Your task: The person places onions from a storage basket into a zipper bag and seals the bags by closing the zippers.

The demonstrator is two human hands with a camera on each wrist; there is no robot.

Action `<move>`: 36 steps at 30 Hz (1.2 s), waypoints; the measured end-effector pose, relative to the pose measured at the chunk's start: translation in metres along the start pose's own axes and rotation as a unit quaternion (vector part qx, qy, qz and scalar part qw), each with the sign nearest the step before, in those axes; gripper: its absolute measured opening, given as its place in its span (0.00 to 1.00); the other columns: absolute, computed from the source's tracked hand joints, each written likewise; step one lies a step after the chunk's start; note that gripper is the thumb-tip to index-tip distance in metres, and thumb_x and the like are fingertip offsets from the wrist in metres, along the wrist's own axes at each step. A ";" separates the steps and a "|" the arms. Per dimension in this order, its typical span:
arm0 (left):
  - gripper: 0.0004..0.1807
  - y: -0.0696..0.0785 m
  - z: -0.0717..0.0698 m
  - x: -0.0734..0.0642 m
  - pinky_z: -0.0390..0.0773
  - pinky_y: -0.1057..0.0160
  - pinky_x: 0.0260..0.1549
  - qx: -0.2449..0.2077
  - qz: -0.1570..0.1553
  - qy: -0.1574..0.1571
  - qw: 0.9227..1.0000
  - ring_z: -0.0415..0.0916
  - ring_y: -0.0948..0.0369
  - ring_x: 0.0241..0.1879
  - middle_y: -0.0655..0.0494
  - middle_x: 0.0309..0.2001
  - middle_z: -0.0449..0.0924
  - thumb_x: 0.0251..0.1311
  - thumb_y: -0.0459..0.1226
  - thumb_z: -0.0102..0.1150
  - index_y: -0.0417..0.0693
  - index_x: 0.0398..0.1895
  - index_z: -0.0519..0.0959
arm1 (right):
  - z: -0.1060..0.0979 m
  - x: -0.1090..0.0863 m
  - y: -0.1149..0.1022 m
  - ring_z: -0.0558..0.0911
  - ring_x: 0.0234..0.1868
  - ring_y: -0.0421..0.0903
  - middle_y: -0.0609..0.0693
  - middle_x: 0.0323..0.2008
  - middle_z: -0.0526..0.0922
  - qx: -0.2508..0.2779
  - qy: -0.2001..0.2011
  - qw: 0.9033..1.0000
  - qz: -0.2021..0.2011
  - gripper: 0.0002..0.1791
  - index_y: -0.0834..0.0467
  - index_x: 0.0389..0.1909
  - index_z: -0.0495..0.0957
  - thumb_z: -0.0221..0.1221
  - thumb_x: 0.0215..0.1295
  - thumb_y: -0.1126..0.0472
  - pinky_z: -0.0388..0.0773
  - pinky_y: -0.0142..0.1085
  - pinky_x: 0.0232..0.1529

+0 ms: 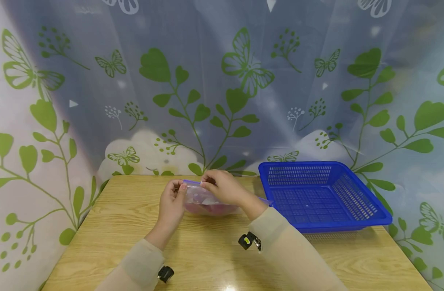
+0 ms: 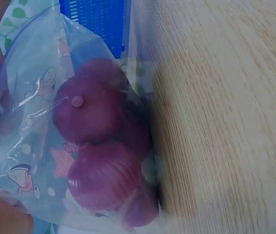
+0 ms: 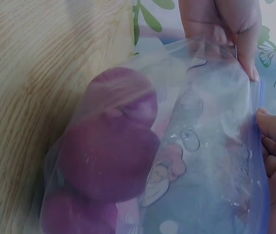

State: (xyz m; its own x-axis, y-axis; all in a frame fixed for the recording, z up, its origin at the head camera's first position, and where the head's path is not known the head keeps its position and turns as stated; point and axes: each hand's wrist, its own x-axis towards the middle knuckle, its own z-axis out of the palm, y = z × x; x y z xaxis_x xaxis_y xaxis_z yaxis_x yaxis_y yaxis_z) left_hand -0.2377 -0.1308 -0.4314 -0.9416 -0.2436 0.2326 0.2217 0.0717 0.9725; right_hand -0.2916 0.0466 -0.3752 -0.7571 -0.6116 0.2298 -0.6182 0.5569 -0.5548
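A clear zip-lock bag (image 1: 200,197) with cartoon prints stands on the table, several red onions (image 2: 99,109) gathered in its lower part. Along its top edge runs a purple-blue zip strip (image 3: 260,161). My left hand (image 1: 172,202) pinches the bag's top left corner between thumb and fingers. Just to the right of it, my right hand (image 1: 225,188) pinches the same strip, its thumb (image 3: 274,124) against the edge in the right wrist view. The strip's right end sticks out past my right wrist, close to the blue basket.
A blue plastic basket (image 1: 325,224) with slotted walls stands at the right on the wooden table (image 1: 123,214). Behind the table hangs a curtain (image 1: 207,81) printed with leaves and butterflies. Both sleeves carry small black wrist devices.
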 end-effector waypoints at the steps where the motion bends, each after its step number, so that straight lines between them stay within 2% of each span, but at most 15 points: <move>1: 0.10 0.000 0.000 0.000 0.80 0.70 0.38 -0.002 -0.002 0.002 1.000 0.74 0.54 0.42 0.35 0.48 0.74 0.76 0.36 0.47 0.34 0.49 0.71 | 0.000 -0.001 0.001 0.75 0.31 0.40 0.44 0.31 0.79 -0.003 0.001 1.000 0.001 0.06 0.54 0.39 0.80 0.58 0.73 0.57 0.75 0.33 0.33; 12: 0.11 0.000 -0.005 0.000 0.77 0.73 0.39 0.003 -0.015 0.008 1.000 0.72 0.57 0.43 0.41 0.49 0.75 0.76 0.37 0.48 0.35 0.50 0.70 | -0.009 -0.007 0.005 0.76 0.33 0.41 0.44 0.33 0.79 -0.013 -0.018 0.999 0.029 0.08 0.55 0.40 0.79 0.57 0.74 0.55 0.77 0.34 0.36; 18: 0.11 0.002 -0.008 0.000 0.75 0.74 0.41 0.005 -0.011 0.015 1.000 0.70 0.59 0.43 0.41 0.48 0.74 0.76 0.37 0.49 0.36 0.49 0.70 | -0.014 -0.010 0.010 0.77 0.32 0.40 0.44 0.32 0.79 -0.017 -0.019 0.999 0.030 0.07 0.54 0.39 0.78 0.57 0.74 0.55 0.77 0.34 0.36; 25: 0.11 0.002 -0.011 0.002 0.74 0.73 0.34 0.016 -0.013 0.026 0.999 0.68 0.62 0.38 0.43 0.46 0.73 0.77 0.37 0.48 0.35 0.49 0.70 | -0.021 -0.013 0.016 0.77 0.33 0.40 0.45 0.32 0.80 -0.015 -0.026 0.999 0.030 0.06 0.55 0.38 0.78 0.57 0.75 0.57 0.78 0.33 0.36; 29: 0.11 0.001 -0.013 0.004 0.74 0.74 0.36 0.012 -0.019 0.033 0.999 0.68 0.63 0.39 0.48 0.45 0.73 0.77 0.37 0.47 0.35 0.50 0.69 | -0.026 -0.015 0.020 0.77 0.32 0.40 0.45 0.31 0.80 -0.018 -0.024 0.999 0.024 0.06 0.56 0.38 0.79 0.58 0.74 0.58 0.78 0.33 0.36; 36: 0.11 0.001 -0.019 0.007 0.74 0.75 0.40 -0.003 -0.020 0.045 0.999 0.70 0.64 0.41 0.45 0.46 0.73 0.77 0.36 0.47 0.34 0.50 0.69 | -0.035 -0.019 0.027 0.76 0.30 0.39 0.50 0.30 0.81 -0.016 -0.023 0.999 0.016 0.06 0.57 0.37 0.79 0.58 0.74 0.60 0.77 0.33 0.34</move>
State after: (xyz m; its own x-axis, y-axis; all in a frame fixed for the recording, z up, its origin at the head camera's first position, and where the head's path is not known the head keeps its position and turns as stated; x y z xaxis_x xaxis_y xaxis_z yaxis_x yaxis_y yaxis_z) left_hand -0.2399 -0.1505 -0.4289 -0.9235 -0.3314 0.1933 0.1857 0.0548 0.9811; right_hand -0.3014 0.0925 -0.3666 -0.7670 -0.6175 0.1743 -0.6003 0.5947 -0.5348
